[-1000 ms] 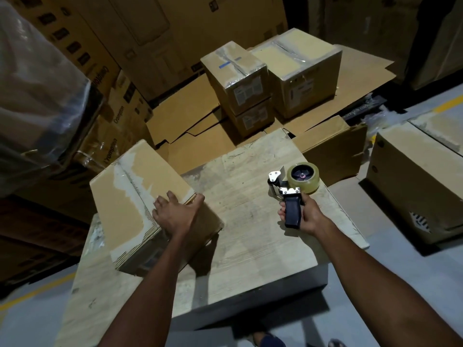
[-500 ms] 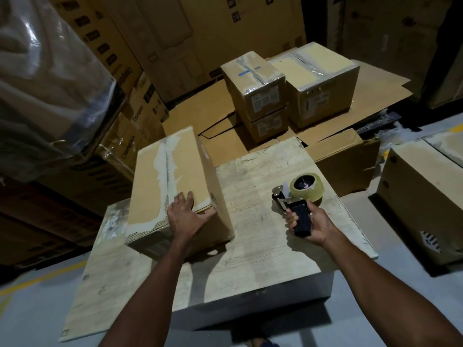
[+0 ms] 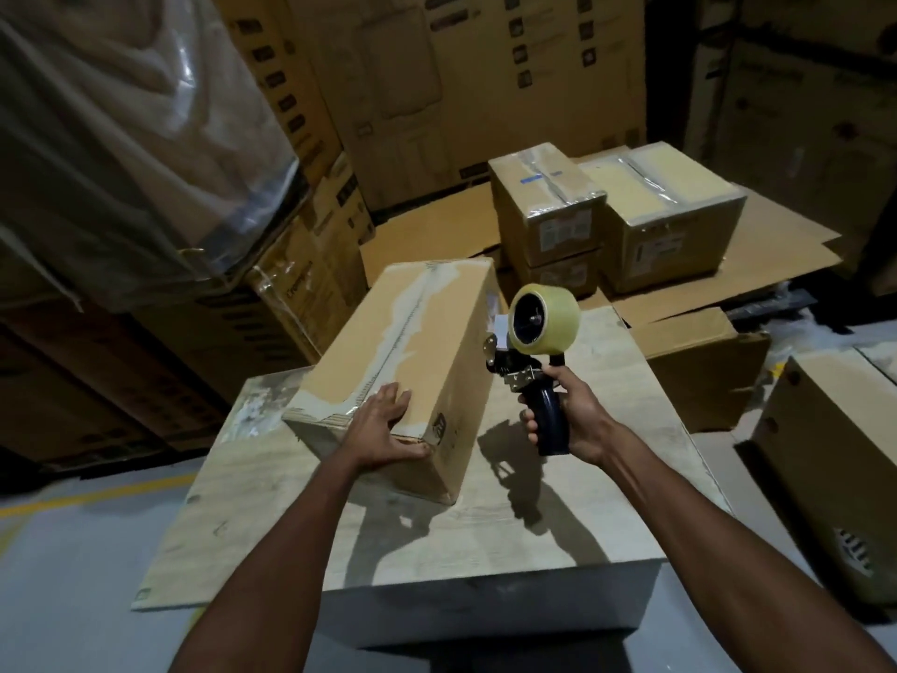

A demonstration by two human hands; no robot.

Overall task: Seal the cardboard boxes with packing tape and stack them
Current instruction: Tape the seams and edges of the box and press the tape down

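Two hands: I see both over the worktop (image 3: 606, 502), a pale wooden slab standing on the grey floor.
Left hand (image 3: 383, 429): I see it laid flat on the near end of the cardboard box (image 3: 412, 342), fingers spread over the top face and thumb hooked on the near corner; its grip is wide, pressing rather than closing.
Cardboard box: it lies lengthwise on the left part of the worktop, long axis running away from me, with torn pale strips of old tape along the centre seam of its top.
Right hand (image 3: 577, 420): its grip is wrapped firmly round the dark handle of the tape dispenser (image 3: 534, 352).
Tape dispenser: I see it held upright above the worktop, just beside the right side of the box, whether touching I cannot tell; the tape roll (image 3: 546, 319) sits on top, clear yellowish.
Sealed boxes (image 3: 611, 211): three taped boxes stand behind the worktop on flattened cardboard, two stacked, one beside them.
Right edge: another large box (image 3: 839, 459) stands on the floor.
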